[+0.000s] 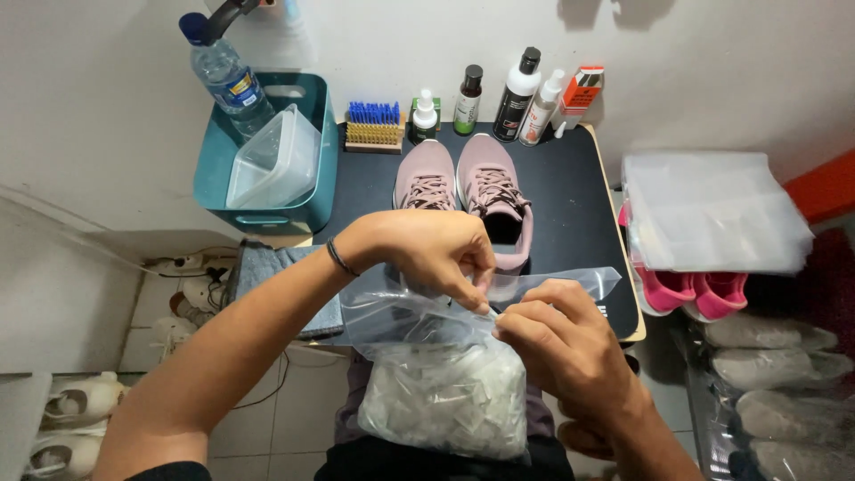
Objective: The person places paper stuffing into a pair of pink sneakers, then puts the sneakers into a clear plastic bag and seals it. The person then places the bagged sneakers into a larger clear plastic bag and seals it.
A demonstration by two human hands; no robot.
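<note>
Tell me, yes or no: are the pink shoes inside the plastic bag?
No, the pink shoes stand on the black table, beyond the plastic bag.

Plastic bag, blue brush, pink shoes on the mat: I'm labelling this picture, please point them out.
Plastic bag [445, 392]: head view, its filled lower part.
Blue brush [374, 114]: head view, its bristles.
Pink shoes [426, 169]: head view, left shoe's toe.

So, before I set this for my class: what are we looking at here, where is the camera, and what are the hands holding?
There is no machine: a person works with two bare hands. The single picture comes from a camera worn on the head, looking down. The left hand and right hand both pinch the top edge of a clear plastic bag filled with small white pieces, resting on the lap. Beyond lies a black table with a pair of dusty-pink sneakers, a blue-bristled brush and several bottles. A teal bin stands at the left.
</note>
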